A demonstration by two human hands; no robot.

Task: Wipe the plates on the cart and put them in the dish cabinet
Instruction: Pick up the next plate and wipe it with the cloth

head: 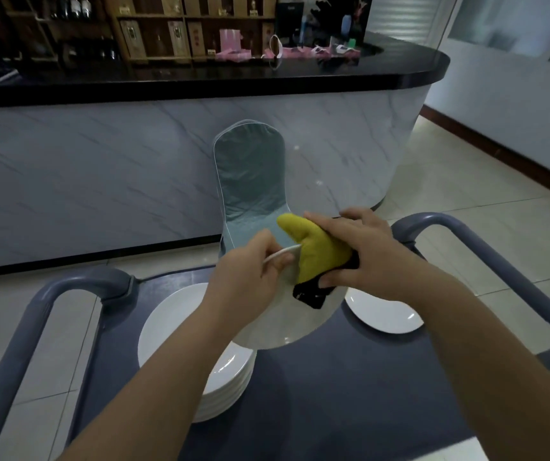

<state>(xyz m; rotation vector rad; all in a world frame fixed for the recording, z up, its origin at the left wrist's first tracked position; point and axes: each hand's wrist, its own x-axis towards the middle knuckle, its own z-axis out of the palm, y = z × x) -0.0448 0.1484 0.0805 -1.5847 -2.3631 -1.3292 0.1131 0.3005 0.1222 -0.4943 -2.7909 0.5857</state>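
- Left hand point(250, 277) pinched a white plate point(280, 324) by its far rim, tilted above the cart point(350, 394).
- Right hand point(360, 257) gripped a yellow-black cloth point(323, 257) against that plate.
- Plate stack point(200, 361) sat on cart left; single plate point(383, 314) right.

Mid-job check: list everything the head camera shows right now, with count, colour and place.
held plate: one, white, tilted above the cart, between the hands
cloth: one, yellow and black, against the held plate
plate stack: several, white, cart's left side
other plate: one visible, white, cart's right side
cart: one, grey-blue, below the hands
chair: one, grey-blue cover, against the counter
counter: one, black top, marbled front, ahead
shelves: wooden, behind the counter
left hand: pinches the held plate's rim
right hand: holds the cloth on the held plate
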